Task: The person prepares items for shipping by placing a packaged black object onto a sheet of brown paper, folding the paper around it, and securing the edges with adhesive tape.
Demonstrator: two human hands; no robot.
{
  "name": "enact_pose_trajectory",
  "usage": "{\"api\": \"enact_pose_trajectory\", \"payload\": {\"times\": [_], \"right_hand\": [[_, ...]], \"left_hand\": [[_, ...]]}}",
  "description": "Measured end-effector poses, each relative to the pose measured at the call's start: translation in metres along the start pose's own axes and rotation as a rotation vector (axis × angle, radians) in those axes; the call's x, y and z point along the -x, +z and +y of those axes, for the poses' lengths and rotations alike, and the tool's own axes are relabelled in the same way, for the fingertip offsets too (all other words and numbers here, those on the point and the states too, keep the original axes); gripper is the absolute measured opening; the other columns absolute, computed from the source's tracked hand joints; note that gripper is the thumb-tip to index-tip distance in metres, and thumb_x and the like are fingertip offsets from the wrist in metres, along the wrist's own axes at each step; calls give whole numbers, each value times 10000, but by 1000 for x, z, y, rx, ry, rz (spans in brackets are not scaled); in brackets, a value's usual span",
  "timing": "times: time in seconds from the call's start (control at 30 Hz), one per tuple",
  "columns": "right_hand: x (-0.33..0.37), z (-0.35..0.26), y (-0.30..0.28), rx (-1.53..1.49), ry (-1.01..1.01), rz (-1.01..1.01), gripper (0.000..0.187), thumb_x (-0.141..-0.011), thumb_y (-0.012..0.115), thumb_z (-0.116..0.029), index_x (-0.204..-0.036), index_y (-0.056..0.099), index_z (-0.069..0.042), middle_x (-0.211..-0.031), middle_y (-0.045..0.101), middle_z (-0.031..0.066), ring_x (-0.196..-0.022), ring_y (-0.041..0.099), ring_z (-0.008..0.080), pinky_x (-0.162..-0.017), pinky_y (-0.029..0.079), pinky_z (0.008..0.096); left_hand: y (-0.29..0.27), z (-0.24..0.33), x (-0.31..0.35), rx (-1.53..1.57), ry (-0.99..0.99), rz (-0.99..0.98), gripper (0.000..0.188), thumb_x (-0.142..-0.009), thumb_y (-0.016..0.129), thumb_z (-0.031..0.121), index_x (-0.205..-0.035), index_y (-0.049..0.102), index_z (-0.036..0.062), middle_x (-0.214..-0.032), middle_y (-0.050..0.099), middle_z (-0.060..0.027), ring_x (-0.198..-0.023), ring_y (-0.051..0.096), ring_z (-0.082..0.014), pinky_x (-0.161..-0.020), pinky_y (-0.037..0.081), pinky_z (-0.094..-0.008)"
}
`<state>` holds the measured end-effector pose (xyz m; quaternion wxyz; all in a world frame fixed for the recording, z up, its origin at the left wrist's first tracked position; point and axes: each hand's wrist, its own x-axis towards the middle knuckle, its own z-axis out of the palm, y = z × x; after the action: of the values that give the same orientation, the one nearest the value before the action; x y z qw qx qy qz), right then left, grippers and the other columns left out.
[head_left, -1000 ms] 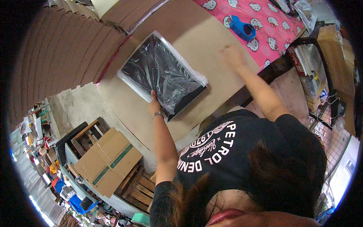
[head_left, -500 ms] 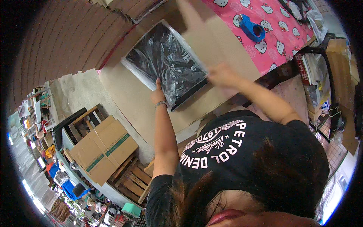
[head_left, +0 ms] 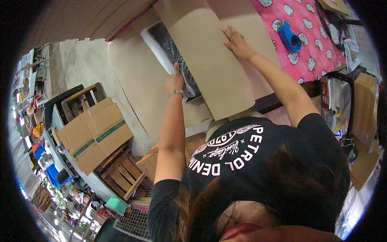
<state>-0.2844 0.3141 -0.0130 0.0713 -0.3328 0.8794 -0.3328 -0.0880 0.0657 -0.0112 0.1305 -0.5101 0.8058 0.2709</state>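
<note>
A flat black panel (head_left: pixel 160 34) in clear plastic lies on a large brown cardboard sheet (head_left: pixel 133 68). Folded across it is a flap of the brown cardboard (head_left: pixel 205 60), which hides its right part. My left hand (head_left: pixel 175 82), with a metal watch at the wrist, is at the panel's lower left edge. Its thumb lies on the plastic and the other fingers are mostly hidden, closed at that edge. My right hand (head_left: pixel 240 45) lies flat on the cardboard flap near its right side, fingers spread, holding nothing.
To the right, a blue tape dispenser (head_left: pixel 289 37) sits on a pink patterned cloth (head_left: pixel 308 56). Corrugated cardboard (head_left: pixel 88 18) rises at the upper left. A flat tied carton (head_left: pixel 94 133) leans by wooden pallets (head_left: pixel 123 169) at the left.
The cardboard flap has come down over the panel's right part. My right hand has moved up from the panel's right corner and now lies flat on the flap. My left hand stays at the panel.
</note>
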Motion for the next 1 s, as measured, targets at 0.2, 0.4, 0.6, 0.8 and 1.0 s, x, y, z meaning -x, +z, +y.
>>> {"api": "enact_pose_trajectory", "payload": {"times": [0.2, 0.4, 0.6, 0.8, 1.0], "right_hand": [[10, -43, 37, 240, 120, -56, 595, -921, 401, -467, -1439, 219, -239, -1519, 135, 68, -1373, 177, 343, -1048, 166, 612], [7, -61, 39, 333, 198, -53, 580, -928, 367, -475, -1440, 206, -256, -1516, 147, 64, -1373, 163, 353, -1059, 162, 604], [6, -79, 38, 542, 257, -116, 658, -909, 326, -536, -1453, 169, -202, -1519, 138, 54, -1382, 151, 330, -1071, 129, 601], [13, -96, 43, 680, 190, -37, 769, -879, 322, -593, -1457, 136, -122, -1522, 133, 45, -1394, 138, 275, -1088, 90, 581], [9, -102, 37, 707, 257, -124, 766, -886, 318, -593, -1459, 127, -121, -1522, 132, 41, -1391, 143, 273, -1094, 112, 548]], "left_hand": [[15, -19, -13, 168, 76, -38, 952, -836, 200, 736, -762, 653, -99, -718, 611, -281, -712, 610, -419, -656, 462, -490], [18, -24, -18, -47, 245, 68, 775, -932, 150, 582, -944, 635, -22, -639, 591, -236, -628, 597, -385, -564, 451, -475], [6, -24, -18, -182, 288, -3, 692, -951, 116, 529, -1127, 585, 52, -756, 616, -244, -657, 606, -381, -562, 470, -470], [-7, -32, -23, -52, 316, -5, 699, -939, 212, 525, -979, 636, -30, -896, 631, -250, -834, 605, -412, -749, 465, -480], [-77, -134, -35, -99, -322, 469, 645, -755, 619, 555, -1145, 562, 44, -1160, 538, -188, -1068, 522, -362, -868, 447, -469]]}}
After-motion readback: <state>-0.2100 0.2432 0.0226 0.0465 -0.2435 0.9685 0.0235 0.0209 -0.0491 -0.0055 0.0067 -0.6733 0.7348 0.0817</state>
